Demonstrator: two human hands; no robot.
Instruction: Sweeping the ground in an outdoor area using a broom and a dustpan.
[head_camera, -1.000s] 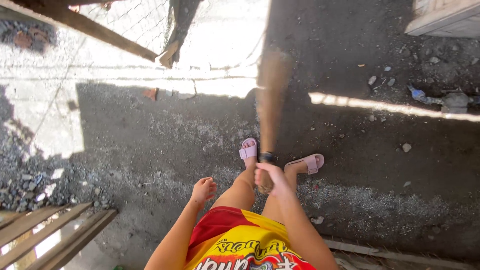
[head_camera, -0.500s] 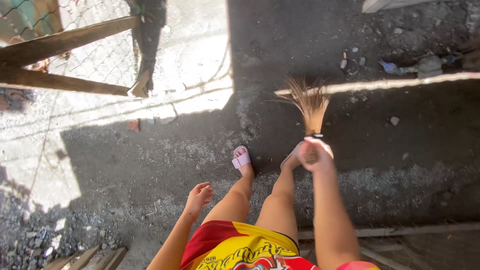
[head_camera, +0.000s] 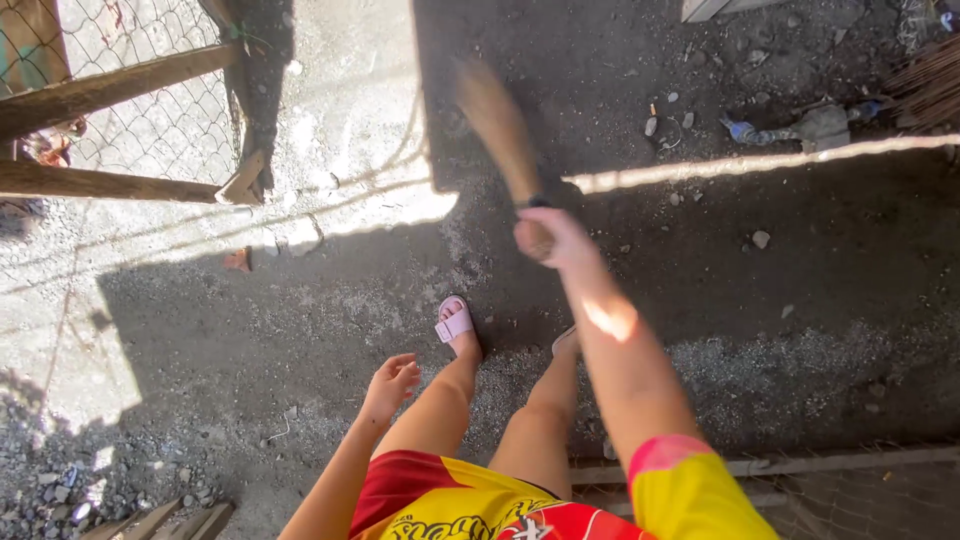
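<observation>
Broom (head_camera: 495, 125) — short bundle of dry straw, blurring over dark ground (head_camera: 300, 330), probably light, bristles springy, bound neck stiff. Right hand (head_camera: 545, 238) wrapping bound handle end — best hold there. Left hand (head_camera: 392, 385) hanging loose, fingers half-curled, holding nothing.

The ground (head_camera: 780, 300) is dark, gritty packed dirt, sunlit at the upper left of the frame and shaded elsewhere. Small stones (head_camera: 761, 239) are scattered across the right half, a crumpled bit of litter (head_camera: 820, 125) lies at the upper right, and loose gravel (head_camera: 60, 480) gathers at the lower left.
</observation>
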